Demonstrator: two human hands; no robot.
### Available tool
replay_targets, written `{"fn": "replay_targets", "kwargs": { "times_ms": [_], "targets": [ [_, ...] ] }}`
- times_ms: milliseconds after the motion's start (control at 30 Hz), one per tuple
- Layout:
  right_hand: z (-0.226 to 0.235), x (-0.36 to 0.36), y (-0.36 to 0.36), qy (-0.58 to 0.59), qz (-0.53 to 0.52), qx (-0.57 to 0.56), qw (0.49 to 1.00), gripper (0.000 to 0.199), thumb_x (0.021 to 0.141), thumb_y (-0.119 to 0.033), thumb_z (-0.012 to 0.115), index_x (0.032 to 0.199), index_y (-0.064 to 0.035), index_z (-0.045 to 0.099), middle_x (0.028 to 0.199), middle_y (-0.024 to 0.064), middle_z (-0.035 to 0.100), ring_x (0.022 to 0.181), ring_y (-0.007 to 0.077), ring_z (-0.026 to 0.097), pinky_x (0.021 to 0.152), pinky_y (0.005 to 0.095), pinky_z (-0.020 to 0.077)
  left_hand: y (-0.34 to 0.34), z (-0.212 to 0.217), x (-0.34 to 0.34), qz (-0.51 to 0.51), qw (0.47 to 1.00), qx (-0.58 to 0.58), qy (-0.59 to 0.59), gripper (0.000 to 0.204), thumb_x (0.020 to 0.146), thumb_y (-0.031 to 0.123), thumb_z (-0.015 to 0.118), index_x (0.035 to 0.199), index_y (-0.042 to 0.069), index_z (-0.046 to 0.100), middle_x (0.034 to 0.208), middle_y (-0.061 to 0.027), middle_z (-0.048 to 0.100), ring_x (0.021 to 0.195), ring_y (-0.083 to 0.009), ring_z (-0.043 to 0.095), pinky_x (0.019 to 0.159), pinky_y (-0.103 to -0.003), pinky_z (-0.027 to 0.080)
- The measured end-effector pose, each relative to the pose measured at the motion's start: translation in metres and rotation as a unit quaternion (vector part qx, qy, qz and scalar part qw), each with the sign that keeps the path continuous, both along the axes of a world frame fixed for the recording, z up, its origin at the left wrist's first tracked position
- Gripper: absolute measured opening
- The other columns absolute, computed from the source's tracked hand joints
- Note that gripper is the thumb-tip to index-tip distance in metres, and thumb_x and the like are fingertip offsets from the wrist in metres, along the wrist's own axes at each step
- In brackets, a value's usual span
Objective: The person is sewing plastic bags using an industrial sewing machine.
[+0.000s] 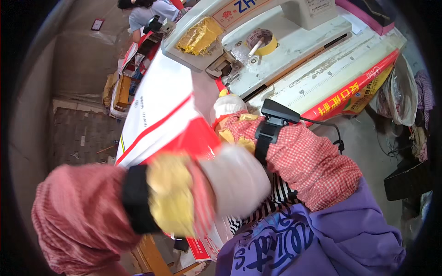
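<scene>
A large white-and-red printed sack (159, 108) lies across the table of a heavy sewing machine (198, 34), its edge by the presser foot (221, 68). My right hand (229, 106), in a white glove with a yellow-covered fingertip, is just below the presser foot. Its fingers look closed on the sack's edge, though they are mostly hidden. Lower and nearer my body, my left hand (237, 181), also gloved in white, is smeared by motion over the sack's red part. Its fingers cannot be made out.
A yellow tape roll (262, 42) with a white stick in it rests on the machine bed. Along the table's front edge runs a red-and-yellow printed sheet (352, 92). A plastic bag (400, 94) hangs at right. Another person (152, 16) is at the far left, near a wooden box (124, 92).
</scene>
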State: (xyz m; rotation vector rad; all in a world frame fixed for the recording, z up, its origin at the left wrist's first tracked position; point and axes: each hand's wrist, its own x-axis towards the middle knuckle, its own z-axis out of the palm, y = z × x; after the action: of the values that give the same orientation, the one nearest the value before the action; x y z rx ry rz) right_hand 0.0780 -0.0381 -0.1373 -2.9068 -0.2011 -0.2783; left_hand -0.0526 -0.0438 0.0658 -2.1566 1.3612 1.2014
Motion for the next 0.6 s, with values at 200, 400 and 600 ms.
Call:
{"fn": "replay_targets", "kwargs": {
  "times_ms": [200, 400, 600],
  "targets": [
    [0.008, -0.012, 0.000, 0.220, 0.090, -0.032, 0.971, 0.027, 0.083, -0.020, 0.062, 0.105, -0.0065, 0.068, 0.100, 0.0080, 0.068, 0.085, 0.0203, 0.067, 0.070, 0.0357, 0.0536, -0.021, 0.095, 0.059, 0.005, 0.920, 0.345, -0.185, 0.021, 0.067, 0.031, 0.074, 0.070, 0.010, 0.069, 0.063, -0.0090, 0.059, 0.076, -0.0213, 0.059, 0.057, -0.039, 0.048],
    [0.010, -0.012, 0.007, 0.044, -0.050, 0.071, 0.995, 0.017, 0.085, -0.016, 0.057, 0.096, -0.0072, 0.068, 0.087, 0.0102, 0.068, 0.076, 0.0199, 0.066, 0.061, 0.0348, 0.0518, -0.013, 0.012, -0.038, -0.058, 0.997, -0.043, -0.012, 0.017, 0.071, 0.012, 0.062, 0.085, 0.002, 0.064, 0.074, -0.0113, 0.063, 0.062, -0.0254, 0.065, 0.050, -0.037, 0.051],
    [0.003, -0.020, -0.011, 0.111, 0.042, 0.082, 0.990, 0.020, 0.086, -0.016, 0.056, 0.101, -0.0077, 0.065, 0.087, 0.0101, 0.067, 0.073, 0.0201, 0.065, 0.061, 0.0344, 0.0519, -0.029, 0.038, 0.015, -0.138, 0.983, 0.084, -0.091, 0.011, 0.078, 0.020, 0.064, 0.083, 0.010, 0.066, 0.075, -0.0049, 0.063, 0.058, -0.0210, 0.059, 0.048, -0.033, 0.046]
  ]
}}
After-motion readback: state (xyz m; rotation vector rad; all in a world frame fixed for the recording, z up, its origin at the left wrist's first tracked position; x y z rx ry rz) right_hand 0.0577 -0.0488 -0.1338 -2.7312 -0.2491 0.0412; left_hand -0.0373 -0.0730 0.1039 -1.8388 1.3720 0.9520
